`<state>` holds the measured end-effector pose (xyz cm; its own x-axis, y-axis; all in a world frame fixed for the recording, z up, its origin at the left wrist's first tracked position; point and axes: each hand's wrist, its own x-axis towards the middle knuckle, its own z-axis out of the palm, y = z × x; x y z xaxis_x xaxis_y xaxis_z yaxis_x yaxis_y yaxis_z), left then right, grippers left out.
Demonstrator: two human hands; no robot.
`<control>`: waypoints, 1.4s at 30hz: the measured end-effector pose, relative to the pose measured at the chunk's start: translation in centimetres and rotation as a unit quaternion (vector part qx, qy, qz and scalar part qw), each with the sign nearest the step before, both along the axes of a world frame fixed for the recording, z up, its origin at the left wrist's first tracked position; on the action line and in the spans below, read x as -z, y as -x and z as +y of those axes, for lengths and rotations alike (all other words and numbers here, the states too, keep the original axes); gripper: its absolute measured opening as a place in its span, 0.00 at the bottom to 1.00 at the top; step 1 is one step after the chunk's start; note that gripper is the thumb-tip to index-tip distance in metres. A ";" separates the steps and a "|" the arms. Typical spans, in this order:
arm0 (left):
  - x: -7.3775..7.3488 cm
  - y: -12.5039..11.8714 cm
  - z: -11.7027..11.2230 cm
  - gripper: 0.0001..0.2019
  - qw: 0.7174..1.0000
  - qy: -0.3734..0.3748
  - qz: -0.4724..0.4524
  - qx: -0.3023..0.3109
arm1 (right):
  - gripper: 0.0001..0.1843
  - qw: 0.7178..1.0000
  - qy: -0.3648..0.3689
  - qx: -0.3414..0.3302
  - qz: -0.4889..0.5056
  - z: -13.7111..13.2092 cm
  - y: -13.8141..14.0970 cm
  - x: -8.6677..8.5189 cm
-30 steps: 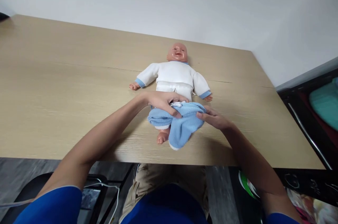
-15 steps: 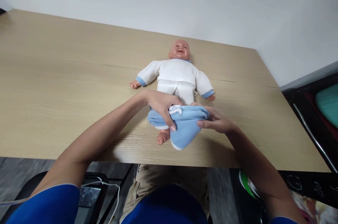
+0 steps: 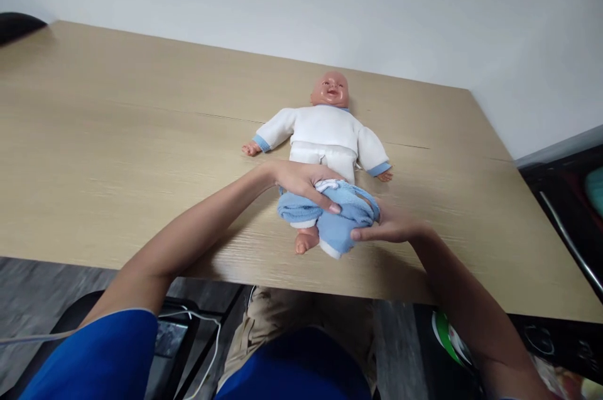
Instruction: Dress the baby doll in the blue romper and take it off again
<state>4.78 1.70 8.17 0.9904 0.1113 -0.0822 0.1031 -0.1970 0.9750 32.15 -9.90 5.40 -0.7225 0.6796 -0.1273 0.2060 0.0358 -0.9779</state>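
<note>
A baby doll (image 3: 325,130) in a white top with blue cuffs lies on its back, its head toward the wall. Bunched around its lower legs are light blue doll pants (image 3: 346,215) with white hems. My left hand (image 3: 306,183) grips the waistband from the left, its thumb on top of the cloth. On the right, my right hand (image 3: 389,224) pinches the pants' other side, its thumb in front and the fingers hidden behind the cloth. One bare doll foot (image 3: 306,240) pokes out below the left leg hem; the other foot is hidden in the cloth.
The doll lies on a light wooden table (image 3: 141,136) that meets a white wall. A black chair (image 3: 169,337) with a dark phone-like object and a white cable stands below the near edge. A green-and-white round object (image 3: 445,337) is at lower right.
The right pant leg has been drawn up and bunched more, and its hem is higher. My left thumb has shifted right across the waistband. The view has turned slightly left.
</note>
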 end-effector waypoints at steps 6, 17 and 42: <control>-0.2 0.3 0.0 0.22 0.996 0.014 0.055 0.064 | 0.30 0.993 0.015 0.117 0.020 0.0 -0.3 0.6; -0.1 0.3 0.4 0.22 0.999 0.035 0.018 0.019 | 0.33 0.997 0.046 0.005 0.055 0.1 -0.2 0.2; 0.7 0.2 0.1 0.26 0.994 0.021 -0.032 -0.104 | 0.13 0.910 -0.136 0.390 0.038 -1.5 3.8 -0.5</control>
<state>4.55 1.78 7.44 0.9498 0.3114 -0.0291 0.0750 -0.1363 0.9878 28.39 -11.43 5.89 -0.0065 0.9883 0.1526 0.2042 0.1507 -0.9673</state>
